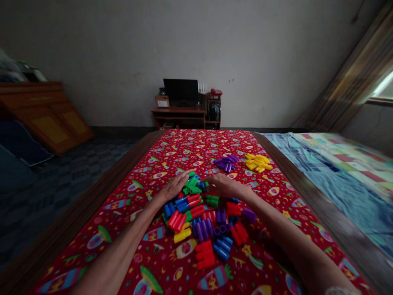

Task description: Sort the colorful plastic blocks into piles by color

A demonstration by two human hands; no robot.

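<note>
A loose pile of plastic toy blocks shaped like joined tubes lies on the tablecloth [135, 219]. My left hand [175, 186] rests at the pile's far left side, fingers stretched out along green blocks [192, 187]. On the opposite side my right hand [225, 185] curves inward with fingers apart, close to a blue block [202, 186]. Neither palm shows, and some fingertips are partly hidden. Nearer to me lie a purple block [204, 230], a red block [205, 255], a blue block [223, 248] and a yellow block [183, 233], among several others.
Beyond my right hand sit a group of purple blocks [226, 162] and a group of yellow blocks [258, 162]. A bed with a blue sheet [303, 159] adjoins the table's right edge. A desk with a monitor [181, 91] stands by the far wall, a wooden cabinet [46, 119] at left.
</note>
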